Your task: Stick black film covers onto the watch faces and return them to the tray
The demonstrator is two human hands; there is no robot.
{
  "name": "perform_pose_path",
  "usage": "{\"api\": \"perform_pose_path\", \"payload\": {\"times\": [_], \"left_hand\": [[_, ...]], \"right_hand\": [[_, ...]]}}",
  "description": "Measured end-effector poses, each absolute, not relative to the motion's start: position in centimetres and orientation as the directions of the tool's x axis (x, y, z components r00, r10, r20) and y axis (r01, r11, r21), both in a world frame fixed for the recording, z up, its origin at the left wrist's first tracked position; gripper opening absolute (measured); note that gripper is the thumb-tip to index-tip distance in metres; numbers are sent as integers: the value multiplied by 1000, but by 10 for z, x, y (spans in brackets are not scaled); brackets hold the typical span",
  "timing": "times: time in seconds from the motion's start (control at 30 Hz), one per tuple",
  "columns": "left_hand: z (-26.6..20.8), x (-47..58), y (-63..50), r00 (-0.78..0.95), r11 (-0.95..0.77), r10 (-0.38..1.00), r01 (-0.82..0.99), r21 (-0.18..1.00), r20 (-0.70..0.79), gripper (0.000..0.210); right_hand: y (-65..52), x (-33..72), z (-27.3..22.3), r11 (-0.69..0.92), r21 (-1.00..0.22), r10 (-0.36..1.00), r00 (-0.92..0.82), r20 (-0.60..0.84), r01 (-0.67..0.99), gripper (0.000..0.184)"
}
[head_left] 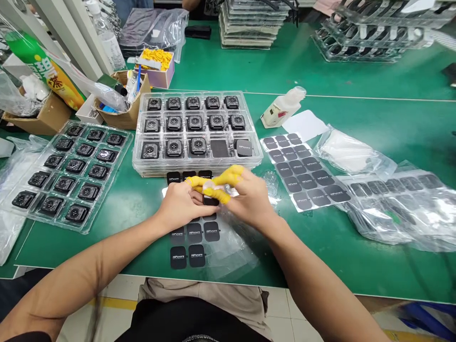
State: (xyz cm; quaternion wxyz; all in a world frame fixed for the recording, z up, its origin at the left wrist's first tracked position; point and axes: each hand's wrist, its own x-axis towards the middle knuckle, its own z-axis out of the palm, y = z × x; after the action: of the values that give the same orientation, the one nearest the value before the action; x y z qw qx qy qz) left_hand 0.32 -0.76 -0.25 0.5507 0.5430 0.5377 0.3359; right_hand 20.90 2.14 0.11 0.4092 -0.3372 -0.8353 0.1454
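My left hand (pixel 181 202) is closed, gripping a dark rounded-square watch body (pixel 211 201) that my fingers partly cover. Yellow finger cots cover the thumb and index finger of my right hand (pixel 245 192), which pinch a small whitish piece (pixel 207 187) against the watch body; its kind is unclear. Both hands meet above a sheet of black HiFuture stickers (pixel 194 232). Just beyond stands a stack of clear trays (pixel 197 166) with watch bodies (pixel 194 122), mostly sensor side up. In its front row, one cell shows only a dark pad (pixel 219 148), and the neighbouring watch (pixel 244 147) lies sticker side up.
At left lies another clear tray (pixel 80 178) of watch bodies. Dark square stickers fill a sheet (pixel 305 173) at right, near a white bottle (pixel 283 108) and plastic bags (pixel 392 209). A box of yellow finger cots (pixel 156 61) and stacked trays (pixel 249 28) stand farther back.
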Motion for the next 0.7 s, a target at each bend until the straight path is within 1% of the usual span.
{"api": "perform_pose_path", "payload": {"times": [0.03,0.1,0.17,0.2,0.23,0.3,0.33,0.4,0.43,0.5,0.53,0.6,0.63,0.7], "left_hand": [[-3,3,-8,188,179,957,219,959,-222,50],[-2,5,-8,181,134,967,245,960,-181,52],[-1,6,-8,184,103,970,272,957,-157,49],[-1,7,-8,177,103,972,273,957,-155,49],[0,7,-8,161,114,974,256,960,-159,50],[3,7,-6,118,158,976,186,970,-181,59],[4,6,-5,109,177,974,166,970,-196,64],[7,3,-3,145,199,962,212,957,-232,67],[9,1,-2,175,204,952,254,945,-252,65],[13,-2,-1,241,210,925,318,925,-293,62],[15,-2,0,266,216,913,328,920,-310,62],[18,-3,0,307,238,889,324,916,-339,61],[19,-3,0,324,250,877,321,913,-354,60],[21,-3,-1,343,276,860,308,910,-377,58]], "right_hand": [[21,208,0,725,-505,686,-425,591,468,6],[20,204,-2,747,-493,663,-449,599,446,5],[23,203,-3,760,-509,650,-477,592,404,6],[25,204,-3,747,-522,664,-470,581,411,7],[27,208,-2,716,-532,698,-447,559,452,9],[26,219,0,613,-515,785,-388,483,599,13],[21,226,1,559,-484,820,-363,443,673,13],[-2,237,1,493,-418,852,-328,407,763,18],[-18,239,0,488,-417,852,-315,418,767,25],[-57,233,-5,537,-492,833,-341,435,685,39],[-76,227,-8,569,-543,821,-397,410,618,48],[-104,212,-15,577,-588,815,-450,366,567,61],[-113,205,-18,572,-590,818,-456,352,570,64],[-118,196,-20,557,-566,829,-443,341,607,61]]}}
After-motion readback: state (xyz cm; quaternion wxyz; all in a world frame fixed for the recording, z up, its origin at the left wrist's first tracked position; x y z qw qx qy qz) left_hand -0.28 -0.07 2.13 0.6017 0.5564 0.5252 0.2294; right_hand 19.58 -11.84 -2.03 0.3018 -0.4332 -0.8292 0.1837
